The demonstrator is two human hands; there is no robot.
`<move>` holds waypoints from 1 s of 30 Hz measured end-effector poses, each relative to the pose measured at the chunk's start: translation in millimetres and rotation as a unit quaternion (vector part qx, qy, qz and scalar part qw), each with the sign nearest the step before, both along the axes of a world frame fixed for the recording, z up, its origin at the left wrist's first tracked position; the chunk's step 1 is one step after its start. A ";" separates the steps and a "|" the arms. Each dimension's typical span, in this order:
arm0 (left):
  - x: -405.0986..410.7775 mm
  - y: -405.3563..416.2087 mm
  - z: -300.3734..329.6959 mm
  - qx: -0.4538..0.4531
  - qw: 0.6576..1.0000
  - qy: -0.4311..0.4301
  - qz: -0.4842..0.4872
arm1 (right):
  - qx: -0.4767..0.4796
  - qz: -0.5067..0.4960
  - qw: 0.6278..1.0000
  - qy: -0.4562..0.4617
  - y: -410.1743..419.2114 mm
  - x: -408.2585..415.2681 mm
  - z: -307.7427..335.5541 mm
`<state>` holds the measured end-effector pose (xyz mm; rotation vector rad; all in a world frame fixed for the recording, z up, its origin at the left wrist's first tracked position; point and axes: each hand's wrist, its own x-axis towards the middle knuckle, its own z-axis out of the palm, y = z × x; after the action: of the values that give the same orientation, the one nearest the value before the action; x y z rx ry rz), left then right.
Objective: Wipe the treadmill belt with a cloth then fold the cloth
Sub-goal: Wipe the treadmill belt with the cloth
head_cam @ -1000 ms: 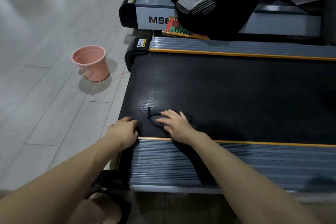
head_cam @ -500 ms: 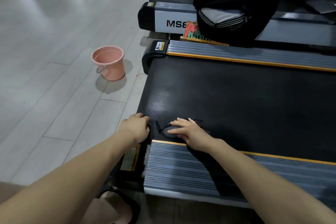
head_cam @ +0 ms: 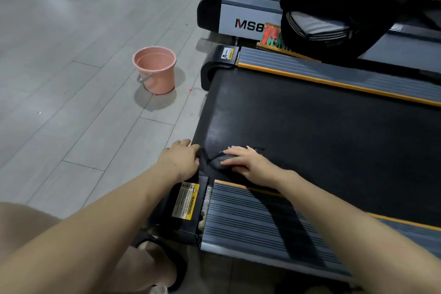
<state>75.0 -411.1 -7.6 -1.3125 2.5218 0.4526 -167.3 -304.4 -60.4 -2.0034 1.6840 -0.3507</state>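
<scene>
A dark cloth point(head_cam: 216, 159) lies bunched on the near rear corner of the black treadmill belt point(head_cam: 310, 126). My right hand point(head_cam: 248, 162) rests flat on the cloth with straight fingers, pressing it onto the belt. My left hand point(head_cam: 181, 159) is at the belt's rear edge, its fingers curled onto the cloth's left end; the fingertips are hidden, so the grip is unclear. The cloth is hard to tell apart from the belt, both being dark.
A pink bucket point(head_cam: 155, 71) stands on the grey tile floor left of the treadmill. A ribbed side rail with an orange strip point(head_cam: 262, 219) runs below my arms. A person in black point(head_cam: 334, 7) sits on the neighbouring treadmill point(head_cam: 238, 19) behind.
The view has shifted left, bringing the treadmill's rear end cap and warning label into sight. Both hands stay on the cloth at the belt's corner, hardly moved.
</scene>
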 end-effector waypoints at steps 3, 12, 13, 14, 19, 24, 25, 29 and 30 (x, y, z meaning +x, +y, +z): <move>-2.1 -9.0 0.4 0.000 1.000 0.006 0.010 | -0.008 0.042 0.999 0.000 10.4 -2.0 -3.6; 13.7 -17.9 -2.6 0.012 0.999 0.011 0.051 | -0.038 0.025 0.999 -0.021 12.2 -3.3 -5.0; 16.0 -17.2 -2.8 0.014 0.998 0.009 0.053 | -0.030 0.034 0.999 -0.023 13.7 -5.9 -2.7; 17.6 -16.8 -2.7 0.016 0.998 0.009 0.055 | -0.024 0.047 0.998 -0.023 15.7 -9.2 -0.2; 17.1 -12.4 -2.9 0.021 0.998 0.024 0.054 | -0.042 0.079 0.996 0.002 24.4 -18.6 2.2; 11.4 -16.0 -13.4 0.026 0.998 0.032 0.048 | -0.100 0.048 0.994 0.010 16.8 -9.1 -8.0; 8.6 -18.4 -15.4 0.027 0.998 0.034 0.048 | -0.109 0.044 0.993 0.012 13.3 -9.2 -9.6; -9.7 -30.3 -21.9 0.030 0.997 0.051 0.046 | -0.148 0.011 0.989 0.020 -16.6 -13.3 -18.3; -14.6 -34.3 -23.4 0.031 0.997 0.055 0.045 | -0.158 -0.008 0.987 0.020 -29.1 -15.2 -21.3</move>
<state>60.3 -445.3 -31.0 -1.4188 2.5216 0.6350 -182.5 -333.5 -81.7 -2.2342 1.7599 -0.6200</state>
